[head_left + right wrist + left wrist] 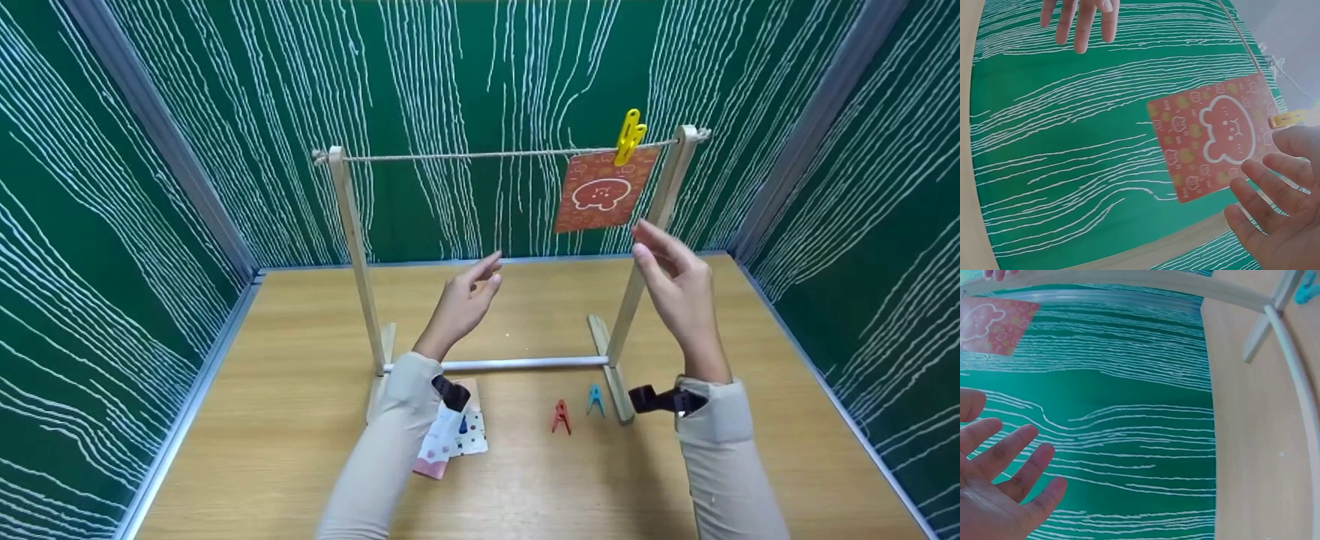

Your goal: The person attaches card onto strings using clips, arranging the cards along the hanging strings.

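A red card [600, 196] with a white-outlined bear face hangs from the rope [465, 156], held by a yellow clothespin [630, 136] near the right post. Just below and right of the card, my right hand [679, 292] is raised with relaxed fingers and nothing in it. The right wrist view shows its fingers [1258, 205] spread close to the card's lower part. Over the middle of the wooden stand, my left hand [461, 304] is lifted with loose fingers, holding nothing. Its palm [988, 506] faces the camera in the left wrist view.
Red [561, 417] and blue [595, 400] clothespins stand on the table [525, 480] near the stand's right foot. Patterned cards [471, 442] lie overlapping beside the left forearm, partly hidden by it. The stand's posts [352, 255] and lower white bar [525, 364] frame the work area.
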`<state>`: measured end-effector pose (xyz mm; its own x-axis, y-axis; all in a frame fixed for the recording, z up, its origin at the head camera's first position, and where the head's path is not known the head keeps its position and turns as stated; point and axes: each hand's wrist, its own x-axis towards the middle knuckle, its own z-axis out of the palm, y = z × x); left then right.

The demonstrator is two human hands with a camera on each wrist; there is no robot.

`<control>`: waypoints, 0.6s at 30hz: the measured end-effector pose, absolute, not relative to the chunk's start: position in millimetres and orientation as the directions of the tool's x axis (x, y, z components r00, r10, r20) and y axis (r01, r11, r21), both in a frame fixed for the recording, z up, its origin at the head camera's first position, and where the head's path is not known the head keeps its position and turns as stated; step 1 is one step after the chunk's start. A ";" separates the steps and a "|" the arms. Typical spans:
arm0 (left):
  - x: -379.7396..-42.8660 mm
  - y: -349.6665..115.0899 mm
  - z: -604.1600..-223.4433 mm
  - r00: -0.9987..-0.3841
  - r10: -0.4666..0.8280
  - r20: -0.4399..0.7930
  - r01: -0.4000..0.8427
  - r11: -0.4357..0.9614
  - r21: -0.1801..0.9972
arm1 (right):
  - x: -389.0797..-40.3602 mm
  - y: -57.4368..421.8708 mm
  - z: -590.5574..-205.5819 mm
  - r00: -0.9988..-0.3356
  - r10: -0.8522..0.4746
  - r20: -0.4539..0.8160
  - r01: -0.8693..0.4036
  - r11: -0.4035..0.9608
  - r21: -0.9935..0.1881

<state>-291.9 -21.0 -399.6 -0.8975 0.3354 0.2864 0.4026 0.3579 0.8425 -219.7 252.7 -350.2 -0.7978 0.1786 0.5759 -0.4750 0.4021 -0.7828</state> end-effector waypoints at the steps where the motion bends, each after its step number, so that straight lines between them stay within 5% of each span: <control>1: -291.3 -22.6 -403.1 -0.900 0.329 0.286 0.400 0.362 0.842 | -219.0 252.1 -353.5 -0.802 0.182 0.569 -0.472 0.392 -0.790; 18: -278.1 -55.7 -464.3 -0.952 0.262 0.159 0.260 0.418 0.870 | -206.5 251.9 -419.5 -0.930 0.220 0.293 -0.190 0.396 -0.899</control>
